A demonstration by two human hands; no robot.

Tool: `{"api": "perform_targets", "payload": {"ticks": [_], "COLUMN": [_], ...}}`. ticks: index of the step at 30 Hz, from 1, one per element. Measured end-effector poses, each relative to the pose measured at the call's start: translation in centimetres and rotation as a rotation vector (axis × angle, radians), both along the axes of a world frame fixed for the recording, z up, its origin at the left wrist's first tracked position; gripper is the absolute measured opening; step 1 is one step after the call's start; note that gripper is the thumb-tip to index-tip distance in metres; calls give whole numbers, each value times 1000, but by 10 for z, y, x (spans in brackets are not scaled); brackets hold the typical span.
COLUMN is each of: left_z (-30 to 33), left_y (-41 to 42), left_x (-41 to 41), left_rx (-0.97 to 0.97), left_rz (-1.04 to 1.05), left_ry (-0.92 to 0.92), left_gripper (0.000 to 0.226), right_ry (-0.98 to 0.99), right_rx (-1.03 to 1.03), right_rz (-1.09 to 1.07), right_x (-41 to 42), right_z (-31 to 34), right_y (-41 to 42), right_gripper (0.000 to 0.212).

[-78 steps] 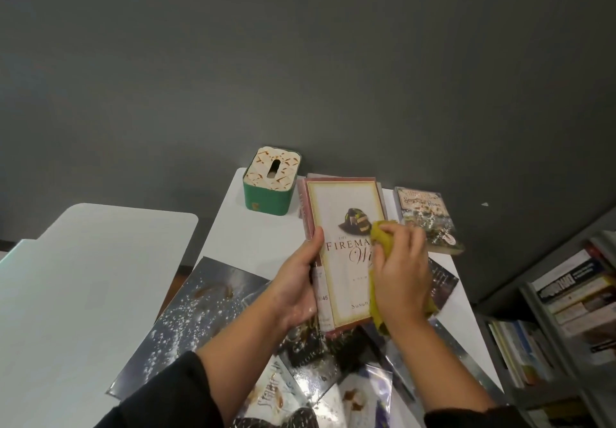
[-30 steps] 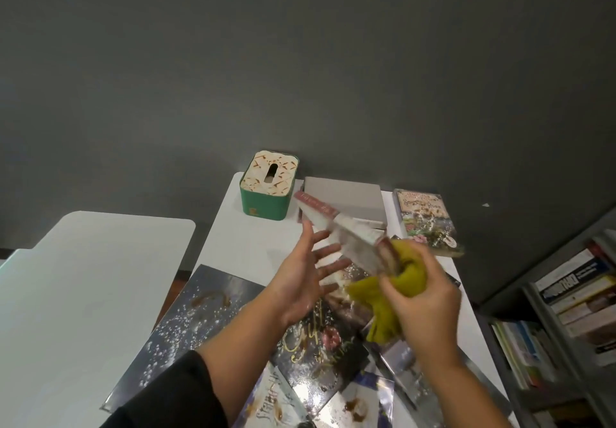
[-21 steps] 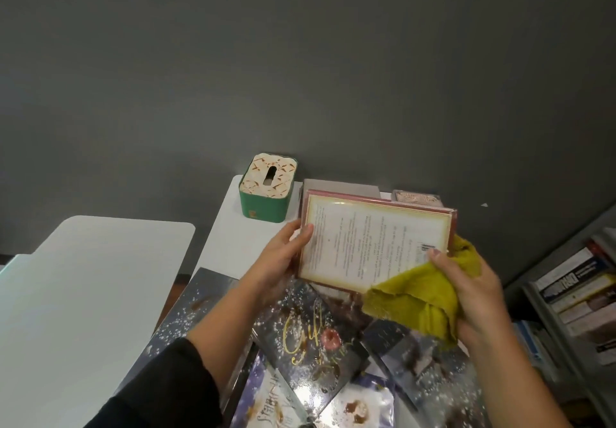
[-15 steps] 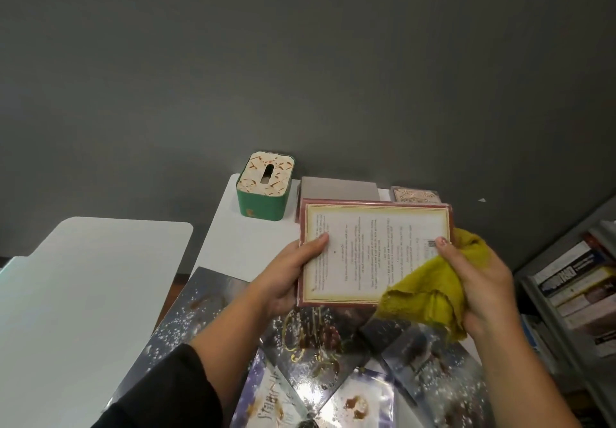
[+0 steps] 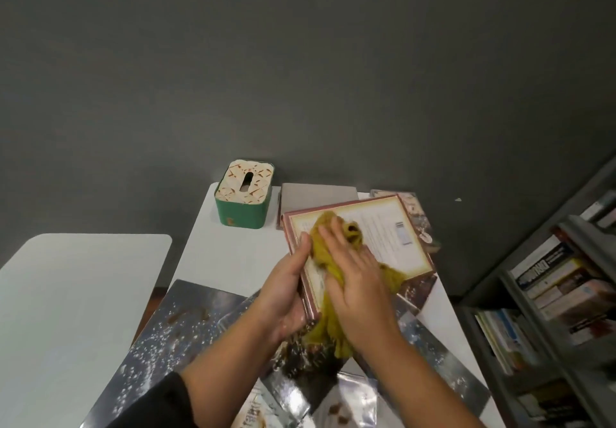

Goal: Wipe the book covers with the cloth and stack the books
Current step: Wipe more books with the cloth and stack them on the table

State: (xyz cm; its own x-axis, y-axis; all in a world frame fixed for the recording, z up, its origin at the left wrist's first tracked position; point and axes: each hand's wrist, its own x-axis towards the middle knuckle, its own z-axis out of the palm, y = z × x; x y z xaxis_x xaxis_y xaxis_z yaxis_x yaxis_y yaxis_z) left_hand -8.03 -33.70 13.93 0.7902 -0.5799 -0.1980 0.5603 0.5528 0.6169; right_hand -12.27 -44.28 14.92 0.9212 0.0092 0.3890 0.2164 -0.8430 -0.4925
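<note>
I hold a cream book with a red border (image 5: pixel 390 237) above the table, back cover up. My left hand (image 5: pixel 283 287) grips its near left edge, thumb on the cover. My right hand (image 5: pixel 353 277) presses a yellow-green cloth (image 5: pixel 333 261) flat onto the left part of that cover, fingers straight. Cloth ends hang below the book's near edge. A grey book (image 5: pixel 316 194) lies at the back of the table. Another book with a pictured cover (image 5: pixel 423 224) peeks out behind the held one.
A green tissue box (image 5: pixel 243 194) stands at the back left of the white table (image 5: pixel 226 251). Several glossy dark sheets (image 5: pixel 186 324) cover the near part. A second white table (image 5: pixel 66 294) lies to the left. A bookshelf (image 5: pixel 560 294) stands on the right.
The book was flipped from front cover to back cover up. My right hand moved the cloth from the book's right edge onto its left part, and the book tilted.
</note>
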Motion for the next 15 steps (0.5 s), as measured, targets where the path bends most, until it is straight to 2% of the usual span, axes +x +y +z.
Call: {"api": "perform_targets", "payload": {"ticks": [3,6,8,11,15], "left_z": [4,1,0,2,3], "left_y": [3,4,4,3,0], "left_x": [0,-7,-10,-10,-16], "left_rx": [75,152,226,321,365], "left_rz": [30,9,0,2,29], "left_ry": [-39,-90,-121,-190,-260], "left_gripper": [50,41,37,30,35], "right_ry": [-6,41,49,-99,-153], "right_rx": [91,289,320,237,126], "right_rz": [-172,-296,-356,-199,35], "right_x": [20,34,35,27,11], "right_z": [5,11,14,18,28], "right_y": [-40,-66,-66,-32,3], "right_gripper": [61,58,56,50,46]}}
